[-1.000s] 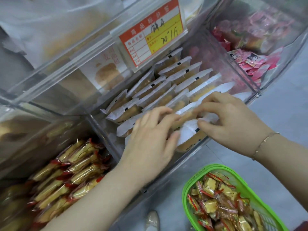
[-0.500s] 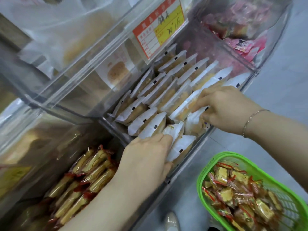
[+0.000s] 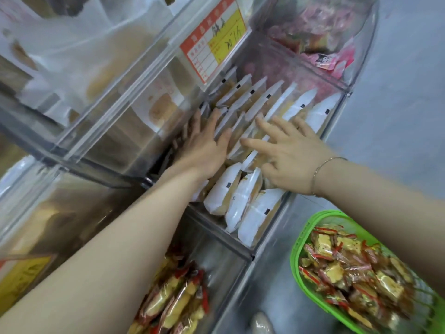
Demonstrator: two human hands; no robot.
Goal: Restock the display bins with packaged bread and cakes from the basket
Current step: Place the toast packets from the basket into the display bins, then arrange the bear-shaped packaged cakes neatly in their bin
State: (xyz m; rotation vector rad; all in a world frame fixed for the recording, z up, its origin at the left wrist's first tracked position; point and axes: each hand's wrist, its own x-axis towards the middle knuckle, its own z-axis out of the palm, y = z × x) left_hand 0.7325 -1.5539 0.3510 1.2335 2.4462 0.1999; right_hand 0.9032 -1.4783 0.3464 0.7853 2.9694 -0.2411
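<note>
Change: half a second ago the right hand [image 3: 292, 155] pinched a white pack at the bin's right side and the left hand [image 3: 204, 145] curled on the near packs; now both lie flat on the rows, nothing gripped.
Meaning: the last pack appears placed, and the person is likely pressing the rows level before reaching for the basket [image 3: 298, 239] again.
Left hand: fingers straight and spread, palm down on the far-left packs, by the bin's left wall.
Right hand: fingers splayed, resting on the middle packs; a bracelet [image 3: 322, 165] on the wrist.
Middle bin [image 3: 243, 244]: clear plastic, white cake packs [image 3: 222, 189] standing on edge in rows.
Pack count: about seven in the far row and three plain at the near edge; those under the hands cannot be counted.
Basket: one, green, near right on the floor, well apart from the hands, full of yellow-and-red packs [image 3: 337, 261]; too jumbled to count.
Lower bin: near left, more yellow-and-red packs [image 3: 173, 302], roughly five in view.
Far-right bin: pink packs [image 3: 325, 60], blurred, number unclear.
Price tag [image 3: 214, 41]: one, red and yellow, on the bin front above.
Hands: two.
</note>
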